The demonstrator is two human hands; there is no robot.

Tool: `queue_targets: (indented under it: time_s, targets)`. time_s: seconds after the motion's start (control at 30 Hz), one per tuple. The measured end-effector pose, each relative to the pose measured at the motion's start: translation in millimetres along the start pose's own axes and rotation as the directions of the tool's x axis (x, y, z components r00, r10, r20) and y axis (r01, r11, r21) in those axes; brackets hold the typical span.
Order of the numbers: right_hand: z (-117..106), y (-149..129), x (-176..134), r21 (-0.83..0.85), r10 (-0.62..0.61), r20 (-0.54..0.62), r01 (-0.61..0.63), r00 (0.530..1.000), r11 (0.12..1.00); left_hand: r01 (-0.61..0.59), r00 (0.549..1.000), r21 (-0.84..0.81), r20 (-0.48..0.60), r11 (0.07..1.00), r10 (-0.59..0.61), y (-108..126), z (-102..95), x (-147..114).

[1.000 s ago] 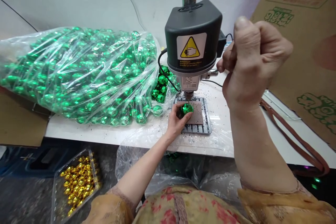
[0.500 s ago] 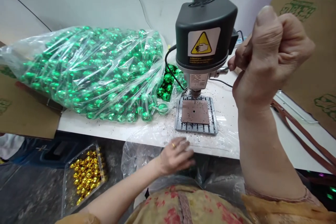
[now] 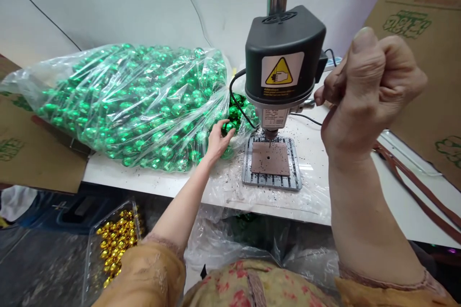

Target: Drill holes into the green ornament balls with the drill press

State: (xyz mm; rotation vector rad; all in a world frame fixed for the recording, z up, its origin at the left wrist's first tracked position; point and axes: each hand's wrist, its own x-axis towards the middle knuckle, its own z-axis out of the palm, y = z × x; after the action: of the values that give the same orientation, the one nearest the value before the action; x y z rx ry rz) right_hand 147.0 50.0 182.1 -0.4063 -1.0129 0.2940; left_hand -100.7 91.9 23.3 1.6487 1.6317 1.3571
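My left hand [image 3: 218,140] reaches into the mouth of a clear plastic bag [image 3: 137,105] full of shiny green faceted balls. Its thumb and fingers are apart, close around a green ball [image 3: 228,127] at the opening; whether they touch it I cannot tell. My right hand [image 3: 370,91] is raised in a fist beside a small black drill press [image 3: 284,57], closed on its feed lever [image 3: 306,104], whose grip end is hidden in the fingers. Below the chuck [image 3: 271,133], a brown square plate [image 3: 270,165] with a small hole lies on the slotted metal base [image 3: 297,182].
Dark shavings and plastic film cover the white table [image 3: 173,184] around the base. A clear tub [image 3: 88,254] of gold balls stands low at left. Cardboard boxes flank both sides, one box [image 3: 425,72] at right. A brown strap [image 3: 414,182] lies on the right side.
My left hand has moved up and forward from the table's front edge to the green balls at the bag's mouth. My right hand stays closed at the lever; the view has shifted slightly.
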Motion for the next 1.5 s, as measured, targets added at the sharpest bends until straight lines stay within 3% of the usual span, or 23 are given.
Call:
queue_targets:
  time_s: [0.1,0.17,0.27,0.37,0.43,0.5,0.6,0.7,0.9,1.17,1.5]
  targets:
    - [0,2,1,0.003,0.005,-0.012,-0.005,1.0,1.0,0.052,0.996,-0.364,-0.042,0.93,-0.073,19,-9.0,-22]
    - [-1,3,1,-0.003,0.006,-0.012,-0.006,1.0,1.0,0.176,0.983,-0.566,0.059,0.806,-0.173,34,-11.2,-38]
    - [-2,2,0,-0.012,0.0,-0.004,0.0,1.0,1.0,0.379,0.925,-0.684,0.28,0.623,-0.256,50,-6.2,-60]
    - [-3,-1,-2,-0.054,0.031,0.02,-0.03,0.999,0.998,0.456,0.89,-0.702,0.374,0.547,-0.262,56,7.3,-78]
    - [-4,-2,-3,-0.079,0.035,0.034,-0.033,0.999,0.996,0.432,0.901,-0.692,0.361,0.579,-0.241,52,19.0,-86]
    - [-4,-2,-3,-0.095,0.027,0.048,-0.023,0.998,0.995,0.368,0.926,-0.647,0.32,0.668,-0.2,44,31.2,-89]
    - [-5,-2,-3,-0.117,0.018,0.076,-0.009,0.997,0.993,0.259,0.957,-0.552,0.259,0.792,-0.133,29,48.0,-84]
    - [-7,-1,-3,-0.119,0.012,0.088,-0.001,0.996,0.993,0.186,0.97,-0.484,0.23,0.855,-0.081,17,60.0,-75]
    - [-7,-5,-4,-0.122,0.015,0.113,-0.001,0.993,0.993,0.108,0.957,-0.434,0.289,0.895,0.025,10,69.0,-71]
    - [-5,-11,-4,-0.16,0.058,0.103,-0.041,0.993,0.986,0.029,0.953,-0.446,0.281,0.895,0.109,11,77.6,-78]
    - [-8,-8,-5,-0.165,0.001,0.132,0.022,0.991,0.986,-0.079,0.939,-0.303,0.299,0.95,0.173,19,72.2,-89]
